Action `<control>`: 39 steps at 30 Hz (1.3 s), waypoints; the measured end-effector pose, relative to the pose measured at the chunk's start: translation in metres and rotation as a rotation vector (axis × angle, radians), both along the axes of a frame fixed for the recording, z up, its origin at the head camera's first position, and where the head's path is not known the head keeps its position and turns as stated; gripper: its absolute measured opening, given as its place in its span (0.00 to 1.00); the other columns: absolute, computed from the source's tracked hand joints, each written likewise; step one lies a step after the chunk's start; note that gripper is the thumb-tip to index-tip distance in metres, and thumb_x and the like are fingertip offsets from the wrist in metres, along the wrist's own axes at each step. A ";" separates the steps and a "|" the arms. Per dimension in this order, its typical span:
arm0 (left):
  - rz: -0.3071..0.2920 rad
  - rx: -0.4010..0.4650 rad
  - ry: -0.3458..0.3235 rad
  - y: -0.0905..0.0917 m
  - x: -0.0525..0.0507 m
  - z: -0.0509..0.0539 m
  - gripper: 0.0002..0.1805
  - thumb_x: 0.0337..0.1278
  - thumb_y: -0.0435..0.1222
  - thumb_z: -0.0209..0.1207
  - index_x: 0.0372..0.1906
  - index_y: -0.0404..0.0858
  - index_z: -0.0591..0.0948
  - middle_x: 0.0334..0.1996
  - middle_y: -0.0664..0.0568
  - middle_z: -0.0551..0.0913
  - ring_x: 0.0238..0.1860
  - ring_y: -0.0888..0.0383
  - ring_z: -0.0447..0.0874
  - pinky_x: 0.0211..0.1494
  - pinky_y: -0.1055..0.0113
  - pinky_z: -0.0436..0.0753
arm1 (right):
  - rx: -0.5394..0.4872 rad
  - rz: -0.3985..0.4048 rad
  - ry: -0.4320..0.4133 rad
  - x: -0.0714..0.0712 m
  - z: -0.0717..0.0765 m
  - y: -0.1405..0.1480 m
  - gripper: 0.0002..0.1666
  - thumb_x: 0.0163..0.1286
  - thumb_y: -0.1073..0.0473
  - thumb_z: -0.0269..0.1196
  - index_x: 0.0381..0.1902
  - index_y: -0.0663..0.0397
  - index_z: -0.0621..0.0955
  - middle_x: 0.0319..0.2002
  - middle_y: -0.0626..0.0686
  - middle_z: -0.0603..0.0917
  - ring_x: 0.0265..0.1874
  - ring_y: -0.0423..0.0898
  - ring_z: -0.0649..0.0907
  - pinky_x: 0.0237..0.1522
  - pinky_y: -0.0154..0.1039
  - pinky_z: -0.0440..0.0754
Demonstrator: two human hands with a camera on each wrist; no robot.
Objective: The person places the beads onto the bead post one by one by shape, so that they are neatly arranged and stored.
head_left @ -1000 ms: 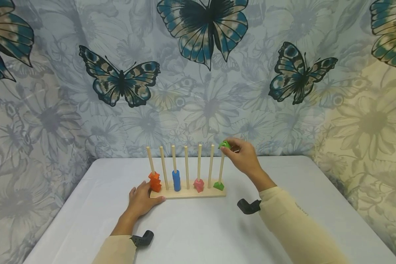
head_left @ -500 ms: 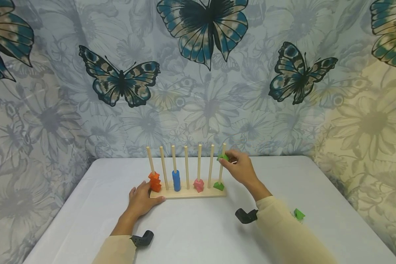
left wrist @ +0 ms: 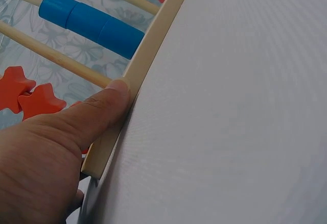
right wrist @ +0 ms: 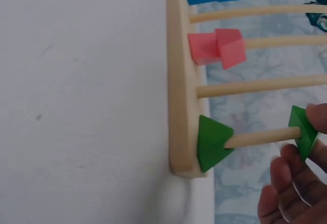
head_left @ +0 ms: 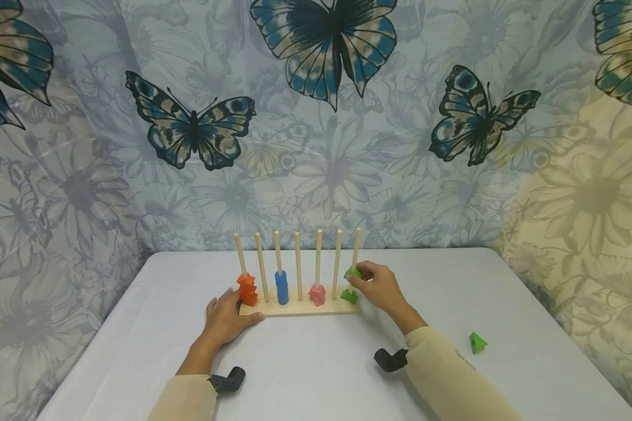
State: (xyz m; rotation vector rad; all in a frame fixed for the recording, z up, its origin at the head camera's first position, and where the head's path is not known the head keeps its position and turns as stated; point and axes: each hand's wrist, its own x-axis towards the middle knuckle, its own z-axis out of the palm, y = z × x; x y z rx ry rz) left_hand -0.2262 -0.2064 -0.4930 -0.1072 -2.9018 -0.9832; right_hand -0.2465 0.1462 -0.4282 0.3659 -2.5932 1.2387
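Observation:
A wooden peg rack (head_left: 300, 309) with several upright pegs stands on the table. My left hand (head_left: 225, 321) grips its left end, the thumb on the front edge; the other fingers are mostly hidden. My right hand (head_left: 381, 286) pinches a green triangular block (right wrist: 303, 133), which is threaded partway down the rightmost peg. Below it, another green triangular block (right wrist: 213, 143) sits at the foot of that peg. Orange star blocks (head_left: 247, 289), a stack of blue cylinders (head_left: 281, 288) and pink blocks (head_left: 317, 295) are on other pegs.
One loose green triangular block (head_left: 477, 343) lies on the white table (head_left: 316, 368), right of my right forearm. A butterfly-patterned cloth (head_left: 337, 175) hangs behind the table's back edge.
My right hand has lowered the green triangular block from the top of the rightmost peg to partway down. The loose green block has come into sight as the sleeve shifted. My left hand stays put.

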 end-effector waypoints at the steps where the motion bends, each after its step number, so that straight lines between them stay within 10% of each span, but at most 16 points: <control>1: 0.000 0.001 0.000 0.000 0.000 0.000 0.47 0.44 0.54 0.72 0.66 0.31 0.70 0.64 0.34 0.69 0.71 0.38 0.53 0.69 0.41 0.37 | 0.010 -0.004 -0.015 0.000 -0.001 0.000 0.15 0.62 0.59 0.70 0.43 0.63 0.84 0.30 0.48 0.83 0.33 0.47 0.81 0.34 0.42 0.79; 19: -0.003 0.004 0.002 0.001 0.001 0.002 0.46 0.45 0.53 0.71 0.66 0.30 0.70 0.64 0.33 0.69 0.70 0.38 0.53 0.69 0.40 0.37 | 0.110 -0.021 -0.131 0.006 -0.018 0.012 0.13 0.62 0.59 0.68 0.44 0.59 0.84 0.36 0.50 0.84 0.36 0.47 0.82 0.37 0.44 0.81; 39: -0.009 0.000 0.019 -0.001 -0.001 -0.002 0.46 0.44 0.54 0.72 0.65 0.31 0.71 0.63 0.34 0.70 0.70 0.38 0.54 0.69 0.40 0.38 | 0.117 0.062 0.240 0.055 0.029 0.084 0.16 0.61 0.66 0.68 0.48 0.59 0.82 0.41 0.49 0.84 0.36 0.46 0.82 0.34 0.42 0.81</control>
